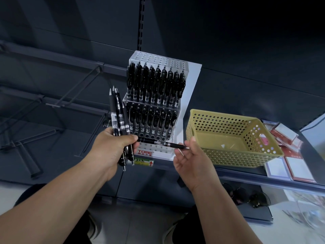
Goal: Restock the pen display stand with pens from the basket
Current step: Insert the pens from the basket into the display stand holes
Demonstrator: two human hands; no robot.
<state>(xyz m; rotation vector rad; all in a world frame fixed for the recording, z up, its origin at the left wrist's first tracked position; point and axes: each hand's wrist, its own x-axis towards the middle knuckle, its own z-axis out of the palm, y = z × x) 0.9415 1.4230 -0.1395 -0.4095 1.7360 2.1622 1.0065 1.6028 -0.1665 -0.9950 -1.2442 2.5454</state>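
Bare forearms enter from 6 o'clock. Left hand (112, 147) is clenched round a bundle of black pens (119, 118), tips pointing up toward 12 and down past the fist. One single pen (163, 143) lies level between the hands: left thumb pins its one end, right hand (191, 155) pinches the other end in its fingertips. Just beyond, clear stand (154, 95) on the shelf (246, 175), two upper tiers packed with black pens, front row mostly open holes. Yellow basket (228, 138) at 3 o'clock of the stand, beside it; no pens visible inside. Red and white cards (288, 164) lie past the basket's right side.
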